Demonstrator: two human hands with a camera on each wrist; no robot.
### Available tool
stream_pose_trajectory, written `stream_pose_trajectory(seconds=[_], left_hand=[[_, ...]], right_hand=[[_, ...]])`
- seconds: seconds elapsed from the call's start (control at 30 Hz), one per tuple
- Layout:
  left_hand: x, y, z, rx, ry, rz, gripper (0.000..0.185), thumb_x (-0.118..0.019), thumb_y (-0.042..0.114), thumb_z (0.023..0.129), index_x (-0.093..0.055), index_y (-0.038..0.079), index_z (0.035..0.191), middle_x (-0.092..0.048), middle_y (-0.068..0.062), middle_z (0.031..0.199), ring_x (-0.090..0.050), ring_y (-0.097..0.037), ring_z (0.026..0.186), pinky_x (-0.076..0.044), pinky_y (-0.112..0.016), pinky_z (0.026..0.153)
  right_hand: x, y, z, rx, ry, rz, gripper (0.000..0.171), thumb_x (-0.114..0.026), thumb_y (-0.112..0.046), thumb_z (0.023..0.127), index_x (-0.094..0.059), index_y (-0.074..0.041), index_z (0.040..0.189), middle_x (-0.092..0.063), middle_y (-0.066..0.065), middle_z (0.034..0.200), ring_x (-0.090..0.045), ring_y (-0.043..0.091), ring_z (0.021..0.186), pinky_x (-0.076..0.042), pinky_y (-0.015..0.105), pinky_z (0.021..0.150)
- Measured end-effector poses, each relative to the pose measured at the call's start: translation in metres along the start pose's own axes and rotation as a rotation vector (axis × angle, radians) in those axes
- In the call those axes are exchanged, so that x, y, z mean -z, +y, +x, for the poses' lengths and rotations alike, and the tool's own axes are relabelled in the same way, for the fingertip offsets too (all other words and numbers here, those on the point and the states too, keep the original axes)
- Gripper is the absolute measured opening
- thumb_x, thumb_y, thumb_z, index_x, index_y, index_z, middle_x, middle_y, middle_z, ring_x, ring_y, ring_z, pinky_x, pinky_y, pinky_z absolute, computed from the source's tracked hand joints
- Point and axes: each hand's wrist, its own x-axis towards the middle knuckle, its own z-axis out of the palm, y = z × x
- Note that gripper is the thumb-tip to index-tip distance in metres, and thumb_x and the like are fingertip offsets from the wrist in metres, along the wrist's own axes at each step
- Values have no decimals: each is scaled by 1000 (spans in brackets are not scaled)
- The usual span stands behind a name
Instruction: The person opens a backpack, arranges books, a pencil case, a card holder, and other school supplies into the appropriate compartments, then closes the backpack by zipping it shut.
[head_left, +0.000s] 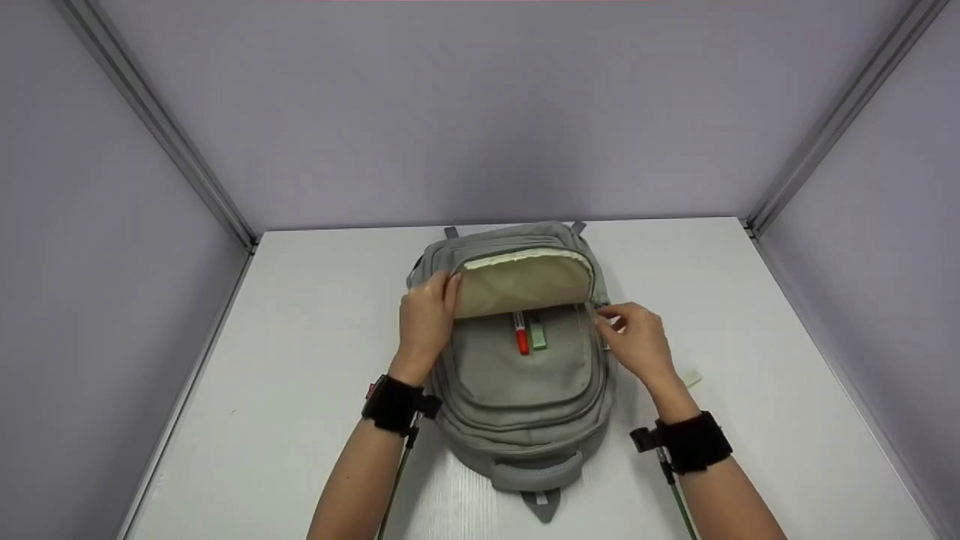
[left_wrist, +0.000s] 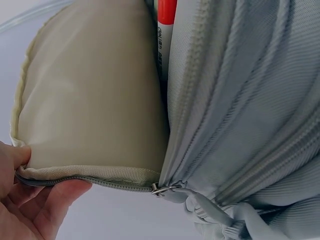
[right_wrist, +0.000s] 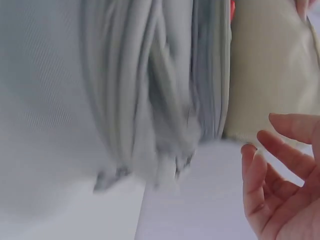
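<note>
A grey backpack (head_left: 517,382) lies on the table with its top handle toward me. Its front pocket is unzipped, and the flap's beige lining (head_left: 525,283) faces up. My left hand (head_left: 427,315) pinches the flap's zippered edge between thumb and fingers; the zipper slider (left_wrist: 161,189) sits at the flap's base. My right hand (head_left: 639,341) is at the flap's other base corner, fingertips close to the zipper, thumb and forefinger apart. A red-capped marker (head_left: 521,337) and a small green block (head_left: 538,335) stick out of the pocket, their far ends hidden under the flap.
A small pale green piece (head_left: 691,379) lies on the white table (head_left: 322,337), right of the backpack, partly behind my right wrist. Grey panels (head_left: 480,112) enclose the back and both sides. The carry handle (head_left: 536,474) points toward the near edge.
</note>
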Motion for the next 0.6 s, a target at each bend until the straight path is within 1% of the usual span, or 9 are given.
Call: stream_pose_trajectory(seconds=[0.07,0.13,0.27,0.33,0.43,0.53,0.6], left_hand=[[-1,0,0,-2,-4,4,29,-59,24,101,-60,4,79,-53,-5,58,-48,-20,48,-43,-42,45],[-1,-1,-1,-7,-7,10,29,-58,23,101,-60,4,80,-52,-4,57,-46,-19,48,-42,-41,45],[-1,-3,-2,-15,-13,15,28,-58,23,101,-61,3,81,-51,-3,58,-44,-17,48,-40,-38,44],[-1,-3,-2,-12,-12,12,27,-59,22,101,-61,4,81,-51,-3,58,-44,-17,48,-40,-38,45],[-1,-3,-2,-7,-10,10,27,-59,22,100,-61,4,81,-52,-4,58,-45,-17,48,-41,-39,45],[0,-2,-1,-3,-11,6,27,-59,23,100,-61,4,81,-53,-4,58,-46,-19,49,-42,-41,46],[-1,-2,-1,-2,-13,5,27,-59,23,100,-62,4,82,-54,-5,59,-47,-19,49,-43,-42,46]], right_hand=[[7,14,-3,-35,22,-32,23,-72,-13,90,-72,1,109,-68,18,100,-63,30,82,-50,42,64],[12,31,-7,-83,26,-78,29,-72,-14,90,-69,3,114,-64,23,102,-62,35,87,-49,47,68],[19,65,-21,-238,-19,-177,43,-69,-19,91,-60,5,126,-54,31,111,-58,44,94,-48,54,74],[22,80,-29,-323,-67,-222,50,-68,-21,92,-54,6,131,-49,34,114,-58,46,93,-49,54,72],[26,98,-40,-430,-171,-268,60,-68,-23,92,-45,7,138,-40,39,116,-58,43,84,-50,51,64],[31,112,-49,-494,-270,-301,66,-67,-24,92,-37,10,140,-35,42,116,-55,39,75,-49,47,58],[34,117,-54,-518,-305,-315,68,-66,-25,92,-35,12,140,-33,44,116,-55,40,74,-49,49,58]])
